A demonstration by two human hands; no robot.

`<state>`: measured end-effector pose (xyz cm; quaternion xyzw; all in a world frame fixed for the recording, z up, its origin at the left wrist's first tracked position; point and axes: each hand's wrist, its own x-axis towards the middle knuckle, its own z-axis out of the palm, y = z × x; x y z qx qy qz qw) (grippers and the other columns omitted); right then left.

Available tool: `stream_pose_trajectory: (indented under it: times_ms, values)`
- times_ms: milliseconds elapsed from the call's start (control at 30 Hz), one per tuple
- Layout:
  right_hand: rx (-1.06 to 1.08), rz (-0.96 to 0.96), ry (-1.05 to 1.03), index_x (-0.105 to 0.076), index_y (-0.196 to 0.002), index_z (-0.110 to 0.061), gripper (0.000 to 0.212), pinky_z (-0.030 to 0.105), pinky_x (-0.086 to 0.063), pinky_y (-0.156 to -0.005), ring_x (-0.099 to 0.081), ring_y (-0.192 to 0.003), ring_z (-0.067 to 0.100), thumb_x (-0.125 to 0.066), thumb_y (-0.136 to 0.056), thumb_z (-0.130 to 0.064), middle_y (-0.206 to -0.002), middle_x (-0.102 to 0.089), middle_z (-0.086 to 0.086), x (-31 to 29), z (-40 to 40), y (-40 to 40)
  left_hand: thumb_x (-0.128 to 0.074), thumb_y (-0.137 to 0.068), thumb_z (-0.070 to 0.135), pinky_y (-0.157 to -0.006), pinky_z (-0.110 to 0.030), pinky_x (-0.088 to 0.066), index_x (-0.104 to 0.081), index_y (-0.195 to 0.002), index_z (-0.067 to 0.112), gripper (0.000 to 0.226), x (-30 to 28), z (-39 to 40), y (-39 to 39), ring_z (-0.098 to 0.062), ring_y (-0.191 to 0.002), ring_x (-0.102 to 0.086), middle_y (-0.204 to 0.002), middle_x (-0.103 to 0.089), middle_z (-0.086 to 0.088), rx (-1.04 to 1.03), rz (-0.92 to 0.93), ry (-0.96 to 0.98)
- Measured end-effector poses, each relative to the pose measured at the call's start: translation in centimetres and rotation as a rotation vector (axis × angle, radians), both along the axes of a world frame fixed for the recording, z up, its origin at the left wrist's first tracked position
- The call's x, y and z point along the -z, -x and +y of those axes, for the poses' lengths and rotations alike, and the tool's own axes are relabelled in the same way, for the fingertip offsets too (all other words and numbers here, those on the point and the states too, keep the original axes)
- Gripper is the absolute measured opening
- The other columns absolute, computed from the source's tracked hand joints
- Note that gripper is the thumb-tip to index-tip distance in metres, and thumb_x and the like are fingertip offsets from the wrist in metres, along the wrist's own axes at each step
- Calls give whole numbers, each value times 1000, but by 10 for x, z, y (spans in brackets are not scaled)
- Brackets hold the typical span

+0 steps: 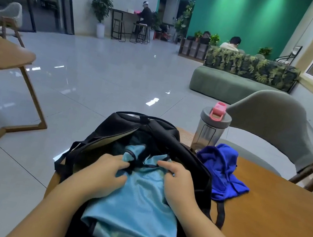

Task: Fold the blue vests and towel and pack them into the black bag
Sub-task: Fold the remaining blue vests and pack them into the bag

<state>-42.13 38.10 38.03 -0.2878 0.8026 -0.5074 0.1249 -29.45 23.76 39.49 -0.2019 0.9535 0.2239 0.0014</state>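
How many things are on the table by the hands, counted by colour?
Light blue: 1, the light blue mesh vest both hands press into the bag
Dark blue: 1, the crumpled royal blue cloth
Black: 1, the open black fabric bag
Grey and pink: 1, the clear plastic bottle
Total: 4

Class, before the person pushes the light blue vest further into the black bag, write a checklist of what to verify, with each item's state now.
1. Black fabric bag mouth open: ok.
2. Light blue mesh vest folded: ok.
3. Left hand and right hand both gripping the vest: ok.
4. Vest fully inside: not ok.
5. Crumpled royal blue cloth folded: not ok.
6. Room left inside bag: cannot tell.
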Motion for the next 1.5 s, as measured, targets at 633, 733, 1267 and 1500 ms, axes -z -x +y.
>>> stream_pose_trajectory:
  times_ms: [633,733,1267,1500]
  values:
    - [-229,296,-655,4,-153,-19,77,41,-25,-114,-25,-137,39,-48,-95,-18,-154,5,24,-6,-57,-13,-44,-94,31,-118,-41,-12,7,-152,14,79,30,-42,58,-31,-146,-5,-159,5,-14,-254,-203,140]
    - [-252,416,-742,4,-153,-15,78,43,-21,-115,-8,-142,40,-48,-96,-25,-154,12,24,-8,-47,-30,-48,-92,34,-105,-37,-36,-23,-145,4,66,27,-39,58,-31,-128,-43,-144,-39,-19,-279,-206,175]
    - [-182,478,-858,8,-151,-5,75,46,3,-118,12,-146,33,-32,-100,-43,-159,12,16,17,-68,5,-35,-97,40,-115,-57,-9,-17,-147,16,58,41,-22,71,-23,-146,10,-159,13,-5,-63,-206,362]
    - [-224,415,-939,7,-152,-8,69,42,8,-119,12,-147,28,-21,-102,-46,-160,12,12,22,-69,21,-30,-68,63,-115,-47,-15,-33,-131,32,70,45,-43,74,-31,-143,-5,-159,2,3,-29,-153,218]
